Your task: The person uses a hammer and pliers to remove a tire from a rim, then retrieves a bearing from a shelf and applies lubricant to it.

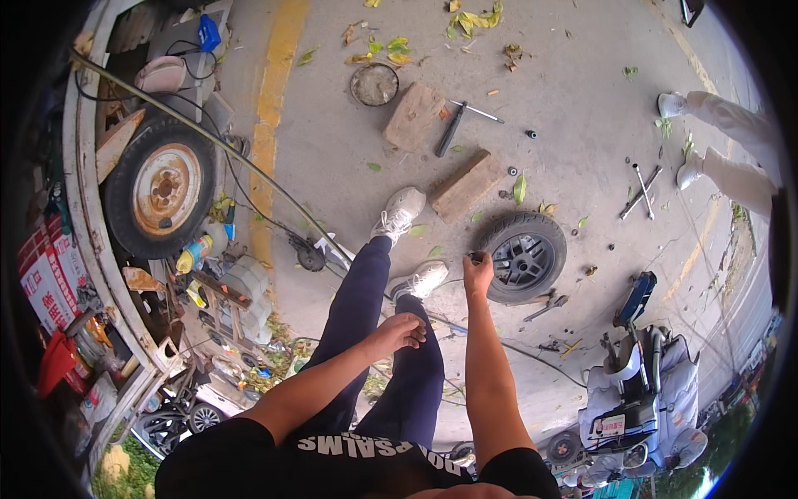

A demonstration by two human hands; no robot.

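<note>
My left hand (401,331) hangs over my thigh, fingers loosely curled and a little apart, with nothing visible in them. My right hand (476,273) is closed on a small dark object (479,257) that I cannot make out, just left of a small wheel with black tire (519,293) lying flat on the concrete. Two worn wooden blocks (461,187) lie beyond my shoes, along with a black-handled tool (450,131), a thin metal bar (478,112), small sockets (513,171) and a cross wrench (642,193).
A cart with a rusty-rimmed wheel (129,208) and clutter stands at left. A scooter (644,391) is at lower right. Another person's legs (731,179) show at right. Hoses and cables (540,361) cross the ground; a round pan (374,85) lies at the top.
</note>
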